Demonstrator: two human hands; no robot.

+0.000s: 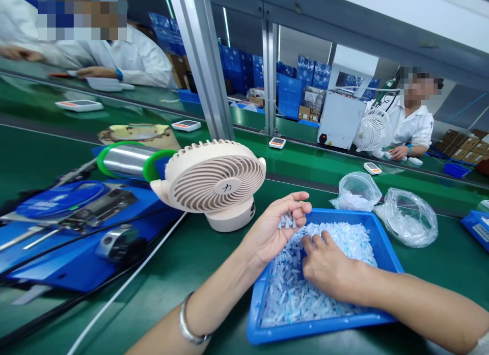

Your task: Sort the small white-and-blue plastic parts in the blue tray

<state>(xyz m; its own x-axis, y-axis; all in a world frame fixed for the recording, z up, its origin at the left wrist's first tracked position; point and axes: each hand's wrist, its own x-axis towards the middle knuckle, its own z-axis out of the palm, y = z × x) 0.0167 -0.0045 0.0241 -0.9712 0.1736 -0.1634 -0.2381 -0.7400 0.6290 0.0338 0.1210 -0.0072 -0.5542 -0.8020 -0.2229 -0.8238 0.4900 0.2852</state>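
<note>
A blue plastic tray (386,243) holds a heap of small whitish-blue plastic pieces (305,299), too small to name more exactly. Over its far left corner, my left hand (280,225) is turned palm up, its fingers curled around several of these pieces. My right hand (328,263) reaches down into the heap with bent fingers. Its fingertips are partly hidden, and whether a piece is between them does not show. A silver bangle (187,319) sits on my left wrist.
A cream desk fan (221,184) stands left of the tray, beside a blue machine (76,233) with a metal roller (128,160) and cables. Two clear plastic bags (359,192) lie behind the tray. Co-workers in white coats (141,59) sit across the green bench (214,263).
</note>
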